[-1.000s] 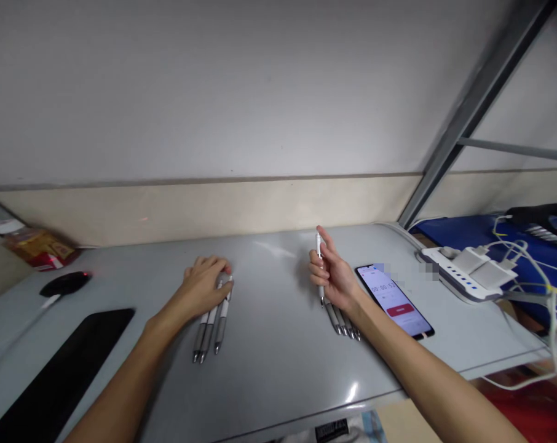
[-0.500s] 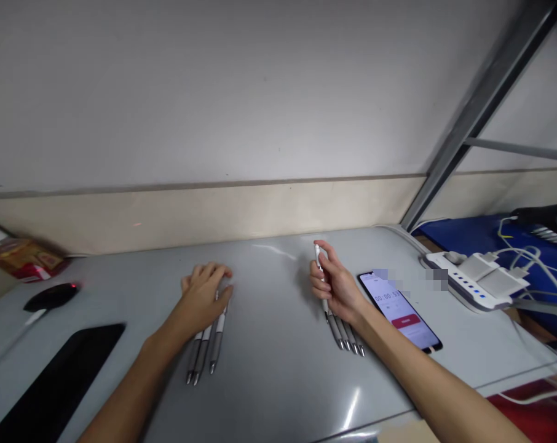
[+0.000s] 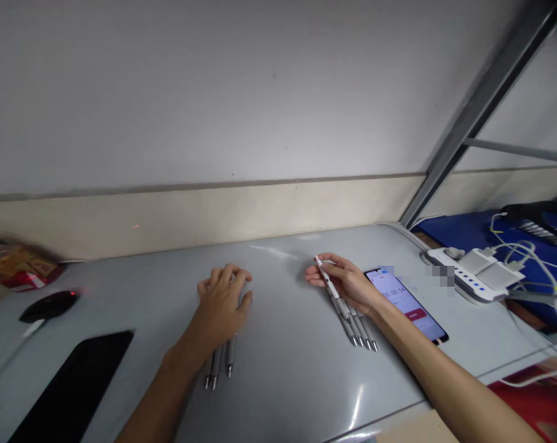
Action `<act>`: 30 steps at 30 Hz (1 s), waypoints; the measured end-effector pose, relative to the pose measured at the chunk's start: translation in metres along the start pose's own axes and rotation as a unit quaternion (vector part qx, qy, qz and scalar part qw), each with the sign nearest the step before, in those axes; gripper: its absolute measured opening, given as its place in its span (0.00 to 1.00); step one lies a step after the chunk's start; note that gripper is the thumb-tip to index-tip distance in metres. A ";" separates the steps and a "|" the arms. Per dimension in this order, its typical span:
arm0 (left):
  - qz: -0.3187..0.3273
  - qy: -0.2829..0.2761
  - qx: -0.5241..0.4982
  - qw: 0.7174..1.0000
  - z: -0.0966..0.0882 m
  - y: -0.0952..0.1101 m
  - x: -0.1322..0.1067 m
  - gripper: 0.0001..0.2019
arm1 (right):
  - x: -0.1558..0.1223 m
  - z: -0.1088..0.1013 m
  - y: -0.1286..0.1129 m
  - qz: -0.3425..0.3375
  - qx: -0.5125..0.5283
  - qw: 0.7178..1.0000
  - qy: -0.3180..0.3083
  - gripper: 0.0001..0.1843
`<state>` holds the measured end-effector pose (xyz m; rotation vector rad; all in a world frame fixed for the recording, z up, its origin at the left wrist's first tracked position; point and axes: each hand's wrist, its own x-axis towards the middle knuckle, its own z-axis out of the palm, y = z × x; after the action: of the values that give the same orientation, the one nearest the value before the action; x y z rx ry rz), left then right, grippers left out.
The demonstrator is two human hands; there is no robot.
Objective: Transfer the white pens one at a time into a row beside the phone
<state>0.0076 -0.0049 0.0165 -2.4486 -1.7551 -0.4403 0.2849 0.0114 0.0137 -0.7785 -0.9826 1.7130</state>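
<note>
We record the right hand [image 3: 345, 284] pinching a pen [image 3: 326, 277] between thumb and fingers, tilted, over four pens [image 3: 357, 333] laid side by side on the table [image 3: 283, 363]; contact with them unclear. Phone [image 3: 408, 311] just right of these. Left hand [image 3: 223, 304], fingers curled, covers part of three pens [image 3: 216, 366]; we cannot tell whether it grips any.

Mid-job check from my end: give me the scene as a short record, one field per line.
Left hand: the left hand over three pens, contact hidden
Right hand: the right hand gripping a white-and-gray pen, tilted
Right group: four pens side by side, partly hidden by the right hand
Phone: smartphone, timer on screen, right of that group
Power: white power strip, chargers plugged in
</note>
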 end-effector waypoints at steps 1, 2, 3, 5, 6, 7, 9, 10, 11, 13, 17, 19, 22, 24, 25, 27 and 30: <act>-0.003 0.000 -0.002 1.000 0.001 0.000 0.000 0.10 | 0.000 -0.001 0.000 0.001 0.003 1.000 0.005 0.12; -0.005 0.002 -0.003 1.000 0.002 0.000 0.000 0.10 | 0.001 -0.001 0.000 0.002 0.006 1.000 0.011 0.11; -0.007 0.005 -0.002 1.000 0.003 -0.001 0.000 0.10 | 0.001 -0.001 0.001 0.003 0.009 1.000 0.017 0.11; -0.008 0.010 0.004 1.000 0.005 -0.001 0.001 0.10 | 0.001 0.001 0.004 0.004 0.015 0.999 0.029 0.11; -0.008 0.011 0.008 1.000 0.006 0.000 0.001 0.10 | 0.001 0.002 0.006 0.003 0.015 0.999 0.033 0.11; -0.008 0.009 0.011 1.000 0.006 0.000 0.001 0.10 | 0.001 0.004 0.009 0.003 0.007 0.999 0.033 0.11; -0.014 0.003 0.018 1.000 0.005 0.000 0.001 0.10 | 0.000 0.006 0.013 -0.007 -0.039 0.999 0.020 0.10; -0.020 0.000 0.022 1.000 0.004 0.000 0.001 0.10 | 0.000 0.006 0.013 -0.008 -0.088 0.996 0.013 0.10; -0.029 -0.003 0.027 0.999 0.003 0.000 0.001 0.10 | -0.001 0.006 0.013 -0.012 -0.148 0.989 0.010 0.10; -0.047 -0.005 0.038 0.998 0.001 -0.001 0.001 0.11 | -0.002 0.003 0.010 -0.038 -0.283 0.958 0.015 0.10; -0.060 0.005 0.067 0.996 0.001 -0.005 0.002 0.12 | -0.003 -0.006 0.002 -0.122 -0.530 0.839 0.016 0.06; -0.065 0.011 0.082 0.994 0.002 -0.007 0.002 0.12 | -0.003 -0.011 0.002 -0.118 -0.610 0.783 0.020 0.06; -0.075 0.012 0.097 0.992 0.001 -0.008 0.003 0.12 | -0.003 -0.016 0.004 -0.095 -0.665 0.740 0.035 0.08; -0.082 0.014 0.106 0.991 -0.001 -0.009 0.003 0.13 | -0.002 -0.018 0.005 -0.097 -0.679 0.726 0.044 0.13; -0.084 0.018 0.110 0.990 -0.002 -0.011 0.003 0.13 | -0.002 -0.019 0.005 -0.101 -0.683 0.721 0.048 0.14; -0.085 0.031 0.116 0.989 -0.004 -0.015 0.004 0.13 | -0.001 -0.020 0.004 -0.110 -0.689 0.714 0.052 0.14; -0.081 0.044 0.116 0.989 -0.006 -0.023 0.003 0.14 | 0.001 -0.019 0.004 -0.114 -0.692 0.711 0.051 0.11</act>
<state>-0.0143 0.0044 0.0209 -2.1088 -1.8605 -0.3306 0.2993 0.0164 0.0013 -1.5289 -2.1685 0.4120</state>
